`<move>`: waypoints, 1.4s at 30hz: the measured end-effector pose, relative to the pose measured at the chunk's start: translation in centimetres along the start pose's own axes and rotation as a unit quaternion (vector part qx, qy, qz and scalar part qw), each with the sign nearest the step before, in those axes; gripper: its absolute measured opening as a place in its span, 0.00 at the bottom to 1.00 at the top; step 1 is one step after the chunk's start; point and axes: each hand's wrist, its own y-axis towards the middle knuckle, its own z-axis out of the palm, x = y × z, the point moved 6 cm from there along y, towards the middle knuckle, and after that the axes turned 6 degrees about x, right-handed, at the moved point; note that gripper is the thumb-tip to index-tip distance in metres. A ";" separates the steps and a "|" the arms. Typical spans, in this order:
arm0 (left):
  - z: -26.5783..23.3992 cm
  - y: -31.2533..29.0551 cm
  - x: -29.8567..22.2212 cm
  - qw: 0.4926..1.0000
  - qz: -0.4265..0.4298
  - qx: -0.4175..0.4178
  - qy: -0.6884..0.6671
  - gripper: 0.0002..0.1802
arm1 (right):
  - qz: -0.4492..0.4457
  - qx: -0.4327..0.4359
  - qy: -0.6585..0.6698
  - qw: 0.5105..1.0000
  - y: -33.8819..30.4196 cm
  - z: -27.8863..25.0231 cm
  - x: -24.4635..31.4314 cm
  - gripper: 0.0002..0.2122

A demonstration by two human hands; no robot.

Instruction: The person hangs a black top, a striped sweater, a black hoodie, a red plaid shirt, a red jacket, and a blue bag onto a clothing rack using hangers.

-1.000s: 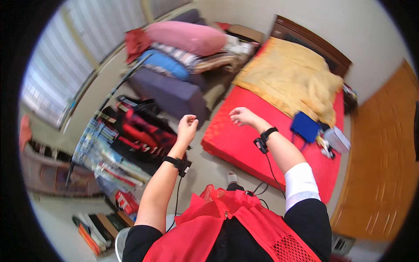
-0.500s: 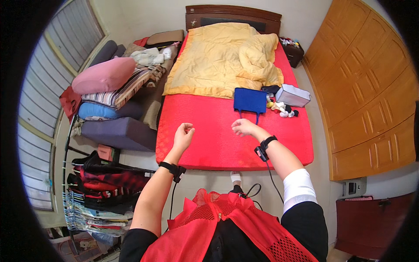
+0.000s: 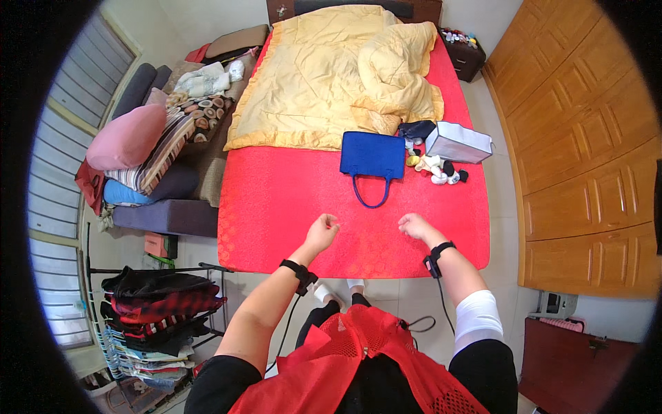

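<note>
Over the near part of the red-covered bed [image 3: 276,193], my left hand [image 3: 322,232] hangs with loosely bent fingers and nothing in it. My right hand [image 3: 417,226] is level with it, also free, its fingers slightly curled and apart from the thumb. Just beyond both hands lies a flat blue handbag [image 3: 372,153], its handles looping toward me. Neither hand touches it. Right of the bag sit a bunch of small white, yellow and black cloth pieces [image 3: 441,169], a white boxy bag [image 3: 458,143] and a dark item [image 3: 416,130].
A yellow quilt [image 3: 310,76] covers the far bed. On the left stand a sofa piled with a pink cushion [image 3: 127,138] and other cushions, and a clothes rack [image 3: 158,270]. Wooden wardrobes [image 3: 579,138] line the right. A dark nightstand [image 3: 463,58] stands behind.
The view has shifted forward and down, so the bed's near edge and the blue bag's full handles show. Both hands have come lower and nearer each other, still holding nothing.
</note>
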 end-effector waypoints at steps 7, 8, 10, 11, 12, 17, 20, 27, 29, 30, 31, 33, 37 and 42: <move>8.6 8.7 8.2 0.992 -0.105 0.075 0.009 0.28 | -0.038 -0.023 -0.178 0.983 7.3 5.4 -2.6 0.23; 10.1 10.4 8.5 0.991 -0.104 0.082 0.006 0.28 | -0.083 -0.070 -0.240 0.965 8.4 5.5 -3.0 0.24; 11.8 12.1 11.2 0.986 -0.146 0.084 0.012 0.30 | -0.060 -0.041 -0.248 0.966 11.0 6.8 -2.0 0.25; 12.6 13.3 12.4 0.984 -0.152 0.087 0.014 0.30 | -0.031 -0.021 -0.257 0.966 12.9 6.9 -1.7 0.29; 13.5 14.3 13.1 0.986 -0.146 0.081 0.009 0.31 | 0.002 0.002 -0.264 0.964 14.5 7.2 -2.2 0.33; 16.7 17.2 17.6 0.982 -0.165 0.091 0.001 0.33 | -0.059 -0.081 -0.384 0.918 20.5 8.5 -2.0 0.36; 17.9 18.0 19.6 0.979 -0.174 0.097 -0.038 0.33 | -0.052 -0.069 -0.383 0.920 22.8 9.4 -2.3 0.35; 18.8 17.5 23.5 0.953 -0.207 0.093 -0.201 0.31 | -0.040 -0.039 -0.430 0.901 22.1 11.6 1.5 0.17; 18.8 18.0 22.6 0.955 -0.203 0.089 -0.200 0.30 | -0.101 -0.072 -0.412 0.903 21.2 11.7 2.2 0.12; 19.6 17.7 20.7 0.938 -0.219 0.115 -0.244 0.28 | -0.083 -0.075 -0.413 0.904 20.4 11.7 0.6 0.12; 19.5 17.5 19.8 0.921 -0.233 0.128 -0.284 0.26 | -0.124 -0.081 -0.380 0.913 19.6 12.1 1.0 0.11; 17.8 16.3 18.7 0.917 -0.240 0.115 -0.298 0.23 | -0.192 -0.071 -0.334 0.920 17.4 13.1 2.6 0.11; 13.7 12.4 16.8 0.901 -0.259 0.080 -0.339 0.12 | -0.260 -0.019 -0.256 0.931 11.5 14.6 5.5 0.13; 9.4 8.7 9.6 0.899 -0.265 0.069 -0.341 0.06 | -0.284 -0.032 -0.121 0.951 5.9 12.0 7.7 0.09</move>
